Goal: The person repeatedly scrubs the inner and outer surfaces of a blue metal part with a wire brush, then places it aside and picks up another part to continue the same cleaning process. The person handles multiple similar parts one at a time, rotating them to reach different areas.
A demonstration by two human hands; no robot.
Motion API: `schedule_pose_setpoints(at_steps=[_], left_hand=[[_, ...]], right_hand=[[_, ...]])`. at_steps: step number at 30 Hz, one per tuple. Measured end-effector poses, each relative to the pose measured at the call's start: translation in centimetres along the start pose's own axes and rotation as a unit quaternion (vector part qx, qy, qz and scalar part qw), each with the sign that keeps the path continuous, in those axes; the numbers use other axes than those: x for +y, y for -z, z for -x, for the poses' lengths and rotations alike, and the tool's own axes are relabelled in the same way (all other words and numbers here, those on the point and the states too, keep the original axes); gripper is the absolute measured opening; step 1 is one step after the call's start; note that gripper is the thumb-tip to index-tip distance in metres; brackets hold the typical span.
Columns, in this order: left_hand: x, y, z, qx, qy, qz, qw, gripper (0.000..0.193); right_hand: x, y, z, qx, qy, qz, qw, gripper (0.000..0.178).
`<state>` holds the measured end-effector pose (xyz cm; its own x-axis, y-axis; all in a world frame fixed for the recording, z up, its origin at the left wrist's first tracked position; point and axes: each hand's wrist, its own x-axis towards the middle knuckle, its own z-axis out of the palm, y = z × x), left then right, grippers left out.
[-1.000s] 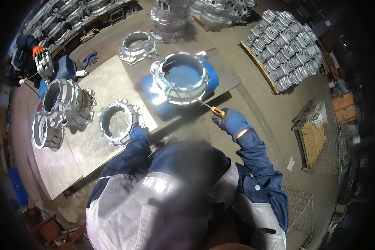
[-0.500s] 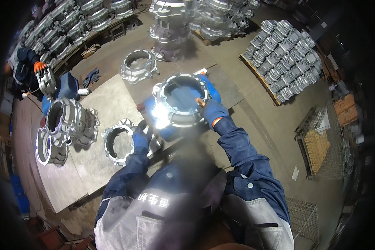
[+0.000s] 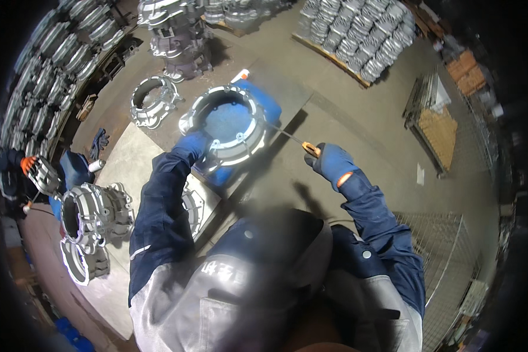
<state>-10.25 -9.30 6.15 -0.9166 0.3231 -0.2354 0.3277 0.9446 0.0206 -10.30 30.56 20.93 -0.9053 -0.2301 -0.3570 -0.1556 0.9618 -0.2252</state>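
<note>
A ring-shaped metal casting (image 3: 242,151) rests on a blue pad (image 3: 264,100) near the middle. My left hand (image 3: 192,146), in a blue glove, is closed on the left front of its rim. To the right, my right hand (image 3: 334,163), also gloved, is closed round the orange handle of a long thin tool (image 3: 289,136), which looks like a file. Its narrow shaft points left to the casting's right wall; I cannot tell whether the tip touches it. A second ring casting (image 3: 192,212) lies partly hidden behind my left forearm.
More castings (image 3: 94,214) stand at the table's left, another (image 3: 152,101) beyond. A tall stack (image 3: 179,44) stands at the back. At far left, a co-worker's orange glove (image 3: 28,164) is on a casting. A loaded pallet (image 3: 358,38) and wire cages (image 3: 434,252) are to the right.
My left hand has moved from the nearer casting to the casting on the pad. My right hand has drawn back right with the tool. The view has shifted rightward.
</note>
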Motion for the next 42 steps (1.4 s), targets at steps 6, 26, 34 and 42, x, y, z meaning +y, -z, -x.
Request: schedule_pose_setpoints(at_steps=[6, 26, 34, 42], left_hand=[[3.3, -0.7, 0.5, 0.136, 0.114, 0.098, 0.979, 0.023], [14.3, 5.4, -8.9, -0.027, 0.293, 0.160, 0.942, 0.072], [16.3, 8.2, -4.1, 0.043, 0.300, 0.133, 0.944, 0.085], [12.0, -2.3, -1.2, 0.107, 0.286, 0.022, 0.952, 0.038]], right_hand=[[5.4, -3.8, 4.8, -0.162, -0.047, -0.268, 0.948, 0.035], [5.2, -13.2, 5.5, 0.053, -0.099, -0.176, 0.978, 0.039], [3.3, -11.0, 3.6, 0.053, -0.091, -0.164, 0.981, 0.055], [5.4, -13.4, 5.6, -0.062, -0.132, -0.267, 0.953, 0.042]])
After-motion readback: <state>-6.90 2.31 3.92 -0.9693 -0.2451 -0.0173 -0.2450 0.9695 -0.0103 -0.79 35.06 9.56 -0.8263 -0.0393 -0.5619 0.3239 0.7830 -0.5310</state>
